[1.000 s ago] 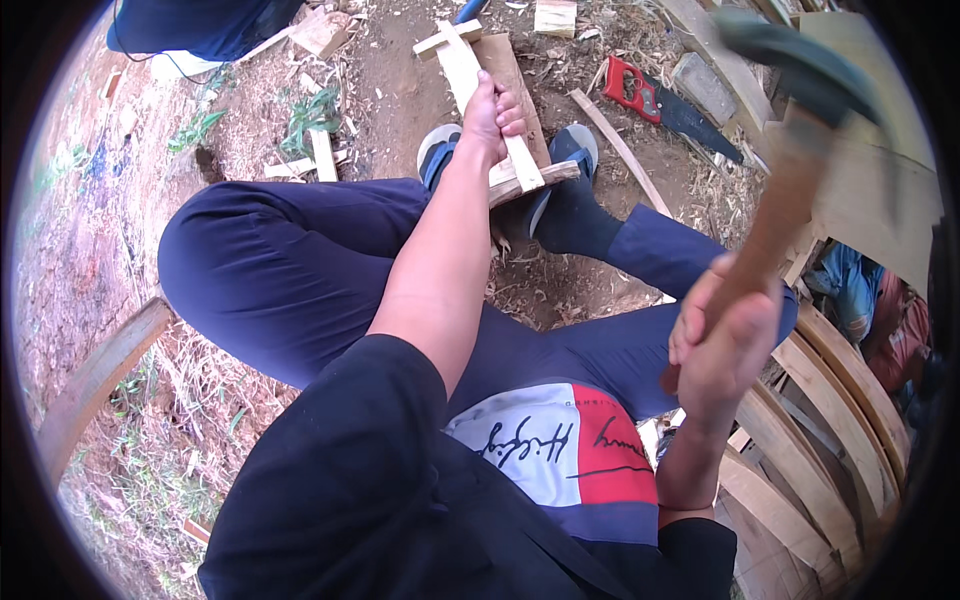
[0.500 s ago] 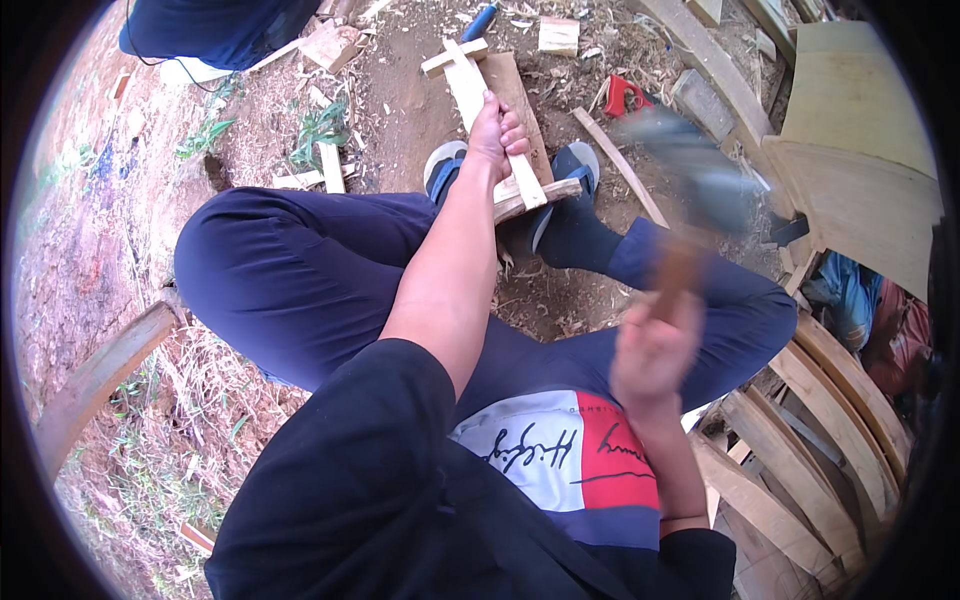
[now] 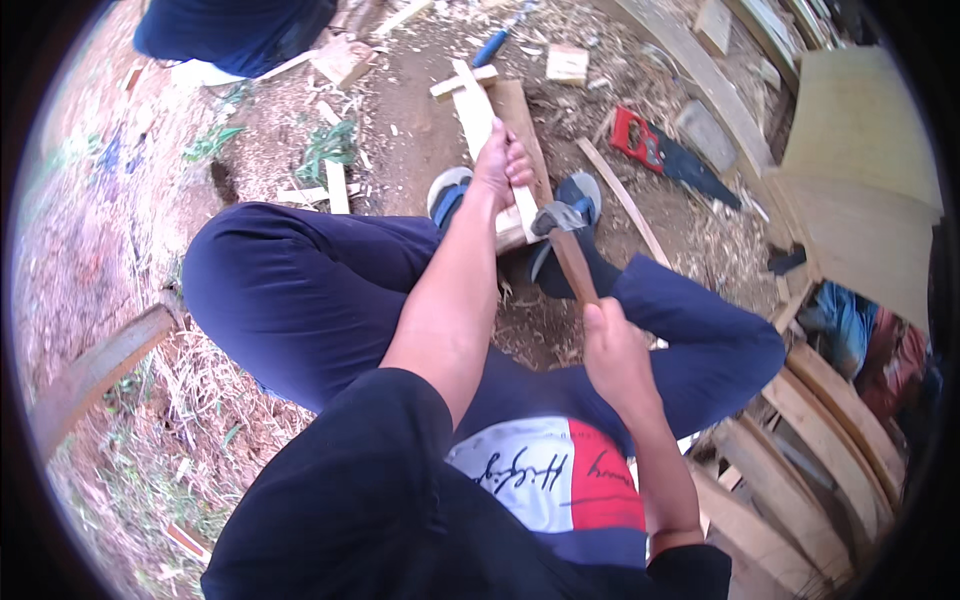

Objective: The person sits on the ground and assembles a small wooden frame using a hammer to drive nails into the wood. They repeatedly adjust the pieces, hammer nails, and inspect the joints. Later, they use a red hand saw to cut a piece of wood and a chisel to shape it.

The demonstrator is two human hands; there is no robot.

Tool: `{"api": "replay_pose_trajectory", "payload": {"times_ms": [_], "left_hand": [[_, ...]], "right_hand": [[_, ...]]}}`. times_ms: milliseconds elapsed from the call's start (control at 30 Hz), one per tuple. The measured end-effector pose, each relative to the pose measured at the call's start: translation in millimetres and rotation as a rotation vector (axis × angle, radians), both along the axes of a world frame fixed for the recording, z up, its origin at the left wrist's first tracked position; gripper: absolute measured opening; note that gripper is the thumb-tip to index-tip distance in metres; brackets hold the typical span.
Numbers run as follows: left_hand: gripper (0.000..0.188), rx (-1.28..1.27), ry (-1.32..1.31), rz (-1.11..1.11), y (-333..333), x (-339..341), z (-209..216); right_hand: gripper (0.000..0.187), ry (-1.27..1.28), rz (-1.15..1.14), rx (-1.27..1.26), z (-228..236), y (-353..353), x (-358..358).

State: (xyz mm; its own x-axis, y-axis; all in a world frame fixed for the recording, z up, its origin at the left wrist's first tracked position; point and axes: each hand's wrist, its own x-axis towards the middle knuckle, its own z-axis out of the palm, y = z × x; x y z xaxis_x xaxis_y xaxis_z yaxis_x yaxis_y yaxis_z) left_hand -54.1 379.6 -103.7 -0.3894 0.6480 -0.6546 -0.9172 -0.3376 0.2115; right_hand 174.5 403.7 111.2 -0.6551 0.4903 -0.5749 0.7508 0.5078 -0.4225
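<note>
My left hand [image 3: 502,162] is closed around a pale wooden strip [image 3: 472,92]. The strip lies lengthwise between my sandalled feet, with a short crosspiece [image 3: 450,88] at its far end and another wooden piece [image 3: 511,237] under its near end. A flat brown board [image 3: 518,115] lies beneath and beside it. In my right hand [image 3: 615,345] is a hammer with a brown wooden handle [image 3: 572,265]. Its grey metal head [image 3: 556,216] is at the strip's near end and partly covers it; whether they touch I cannot tell.
A red-handled saw [image 3: 672,160] lies on the ground to the right, near a thin wooden stick [image 3: 622,200]. A blue-handled tool [image 3: 490,48] and a wood block [image 3: 567,64] lie farther off. Curved planks [image 3: 790,480] are stacked at the right, below a plywood sheet [image 3: 870,150].
My right hand has swung the hammer down and to the left, from a raised blur beside my right leg to the strip's near end. My left hand keeps its hold on the strip.
</note>
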Motion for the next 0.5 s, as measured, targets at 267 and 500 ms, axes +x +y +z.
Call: {"api": "replay_pose_trajectory", "payload": {"times_ms": [267, 500], "left_hand": [[0.038, 0.045, -0.007, 0.026, 0, -1, 5], [0.041, 0.011, 0.024, -0.009, -7, 0, -2]], "right_hand": [[0.039, 0.241, -0.154, -0.045, 25, -3, 0], [0.036, 0.233, -0.269, -0.155, 54, 7, -25]]}}
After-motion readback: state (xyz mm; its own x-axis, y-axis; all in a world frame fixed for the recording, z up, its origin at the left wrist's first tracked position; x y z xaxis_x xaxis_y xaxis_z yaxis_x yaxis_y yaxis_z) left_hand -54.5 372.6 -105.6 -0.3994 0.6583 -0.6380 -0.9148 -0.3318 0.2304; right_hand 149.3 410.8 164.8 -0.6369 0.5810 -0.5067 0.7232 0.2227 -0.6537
